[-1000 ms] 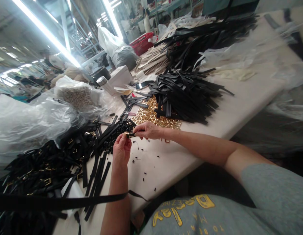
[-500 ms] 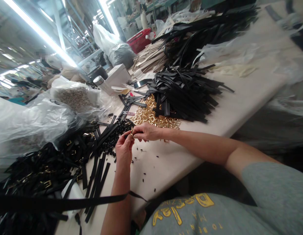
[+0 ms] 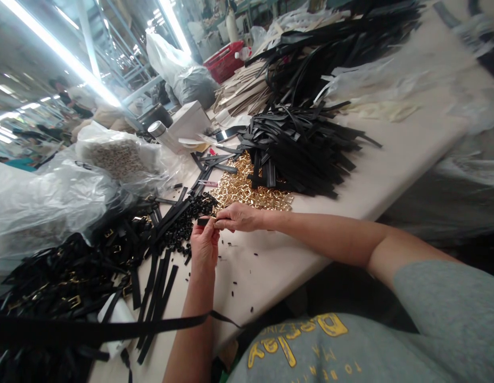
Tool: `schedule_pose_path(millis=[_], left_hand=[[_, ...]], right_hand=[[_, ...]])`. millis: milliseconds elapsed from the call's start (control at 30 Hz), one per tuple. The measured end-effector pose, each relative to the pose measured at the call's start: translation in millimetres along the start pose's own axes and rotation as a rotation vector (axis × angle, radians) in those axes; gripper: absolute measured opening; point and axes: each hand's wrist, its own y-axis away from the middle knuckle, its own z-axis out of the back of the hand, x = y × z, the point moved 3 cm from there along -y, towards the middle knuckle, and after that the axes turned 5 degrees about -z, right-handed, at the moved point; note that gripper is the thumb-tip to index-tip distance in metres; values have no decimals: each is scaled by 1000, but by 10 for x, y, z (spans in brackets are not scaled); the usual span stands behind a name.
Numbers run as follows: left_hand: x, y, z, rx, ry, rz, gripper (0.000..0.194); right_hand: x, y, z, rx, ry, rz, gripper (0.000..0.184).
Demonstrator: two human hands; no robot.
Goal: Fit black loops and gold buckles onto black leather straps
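My left hand [image 3: 205,244] is closed on a short black strap [image 3: 203,222], whose end sticks out past the thumb. Fingertip to fingertip with it, my right hand [image 3: 239,217] is pinched on a small gold buckle that the fingers mostly hide. Just beyond the right hand lies a heap of gold buckles [image 3: 247,186]. A pile of small black loops [image 3: 183,223] spreads beside the left hand. Finished-looking black straps with gold buckles [image 3: 75,276] are heaped at the left.
A large bundle of black straps [image 3: 298,149] lies behind the buckles. Several loose strips [image 3: 159,303] rest left of my forearm. Plastic bags [image 3: 115,154], a metal flask [image 3: 159,130], a white box [image 3: 189,122] and a red basket [image 3: 225,61] stand farther back. The table edge [image 3: 295,282] runs diagonally before me.
The gold buckle, which showed upright between my fingertips, is now mostly covered by the fingers. More of the black strap shows above my left thumb, and that hand has shifted slightly right.
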Motion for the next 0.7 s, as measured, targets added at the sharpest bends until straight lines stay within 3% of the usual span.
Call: schedule_pose_path(millis=[233,367,467,633,700], left_hand=[[-55,38,9,7,-37,-85,41],[-100,71,-41,-4,-49,-122,39],[-122,108,-61,-9,-28,-78,33],[-63,-24,147,-99,-18,-52,27],[-13,-119,250,-134,32,-19,30]], right_hand=[[-5,11,58,16,-116,-59,27],[32,27,78,-50,-20,-13,25],[45,53,65,-76,60,-7,23],[-119,47,68,43,-2,-117,16],[-167,37,68,22,26,-136,15]])
